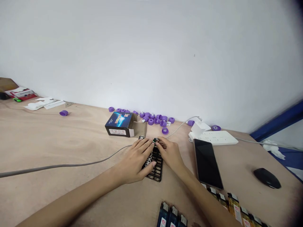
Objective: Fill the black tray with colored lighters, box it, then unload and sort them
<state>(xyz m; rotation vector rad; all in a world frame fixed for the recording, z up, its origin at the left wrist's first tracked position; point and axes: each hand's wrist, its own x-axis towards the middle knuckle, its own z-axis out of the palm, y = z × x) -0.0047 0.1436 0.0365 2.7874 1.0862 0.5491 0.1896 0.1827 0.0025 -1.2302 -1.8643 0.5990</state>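
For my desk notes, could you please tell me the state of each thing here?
Cardboard box: open, flap folded out.
Smartphone: screen dark.
White power strip: white charger on it.
Black slotted tray: partly covered by left hand, some slots empty.
Purple caps: loose, scattered.
Lighters: unlit.
Computer mouse: untouched.

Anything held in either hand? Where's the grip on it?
Can't be told for sure. Left hand lies over the left side of a black slotted tray; right hand has fingertips at its far end.
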